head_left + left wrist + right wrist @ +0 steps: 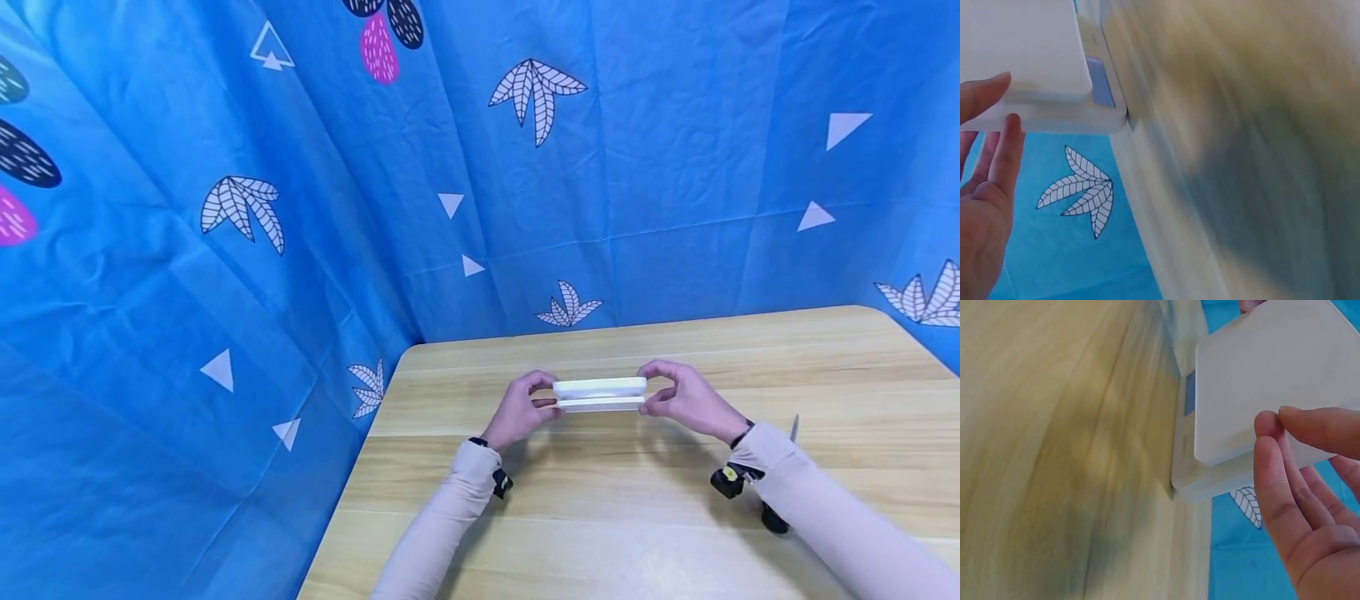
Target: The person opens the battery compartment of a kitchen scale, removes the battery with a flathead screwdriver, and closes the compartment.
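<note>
A white kitchen scale (600, 388), seen almost edge-on in the head view, is between my two hands over the far middle of the table. Its flat platform (1260, 381) sits in front of a wider base with a blue-grey display (1100, 82), which lies toward the table. My left hand (521, 408) grips the left end between thumb and fingers. At the opposite end, my right hand (688, 400) pinches the scale with thumb and fingertips. I cannot tell if the lower edge touches the tabletop.
The wooden table (585, 517) ends at a blue patterned cloth (675, 167) behind and to the left. Beneath my right sleeve lies a tool with a metal blade tip (795, 427) and a black end (774, 520), its middle hidden.
</note>
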`<control>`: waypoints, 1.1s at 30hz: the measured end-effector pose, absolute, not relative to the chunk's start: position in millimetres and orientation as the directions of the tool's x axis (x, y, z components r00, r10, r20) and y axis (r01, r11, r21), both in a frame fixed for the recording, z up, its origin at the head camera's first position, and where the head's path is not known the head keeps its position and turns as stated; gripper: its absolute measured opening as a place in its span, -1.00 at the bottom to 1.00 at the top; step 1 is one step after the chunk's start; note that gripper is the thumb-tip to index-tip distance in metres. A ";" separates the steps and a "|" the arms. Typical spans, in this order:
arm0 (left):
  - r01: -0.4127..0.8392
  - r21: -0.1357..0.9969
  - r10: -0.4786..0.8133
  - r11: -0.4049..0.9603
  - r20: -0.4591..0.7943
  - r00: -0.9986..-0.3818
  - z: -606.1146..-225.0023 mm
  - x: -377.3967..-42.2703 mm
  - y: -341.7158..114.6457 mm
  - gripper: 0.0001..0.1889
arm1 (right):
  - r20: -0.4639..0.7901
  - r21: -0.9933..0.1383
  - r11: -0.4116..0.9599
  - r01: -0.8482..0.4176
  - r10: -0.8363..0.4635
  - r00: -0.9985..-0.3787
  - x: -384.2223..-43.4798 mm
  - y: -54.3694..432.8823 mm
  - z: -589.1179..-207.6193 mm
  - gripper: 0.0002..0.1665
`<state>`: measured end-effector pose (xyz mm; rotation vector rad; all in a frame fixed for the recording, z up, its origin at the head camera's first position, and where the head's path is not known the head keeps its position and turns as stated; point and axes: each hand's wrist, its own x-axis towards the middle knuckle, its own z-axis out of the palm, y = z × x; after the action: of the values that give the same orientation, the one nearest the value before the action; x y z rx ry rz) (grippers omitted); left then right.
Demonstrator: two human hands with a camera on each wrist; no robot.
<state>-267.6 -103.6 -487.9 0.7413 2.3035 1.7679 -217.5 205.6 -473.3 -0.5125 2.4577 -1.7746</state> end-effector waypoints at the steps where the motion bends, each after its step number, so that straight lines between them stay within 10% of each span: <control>1: 0.292 0.940 0.458 0.178 0.184 -0.870 -489.3 -267.0 -102.8 -0.57 | 0.134 -0.936 0.271 -0.223 -0.312 -0.941 -217.1 205.6 -474.1 -0.35; 23: 0.299 0.908 0.379 0.294 0.177 -0.908 -506.8 -248.6 -92.2 -0.56 | 0.201 -0.935 0.198 -0.295 -0.390 -0.898 -206.4 205.7 -493.5 -0.47; 33: 0.056 0.992 0.417 0.111 0.005 -0.909 -515.2 -242.9 -92.1 -0.52 | 0.149 -0.936 0.236 -0.262 -0.408 -0.900 -199.5 207.6 -503.6 -0.43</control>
<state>-242.9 -92.1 -515.2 0.4676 2.1158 1.8691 -199.5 207.6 -503.6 -0.6464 2.3676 -1.7517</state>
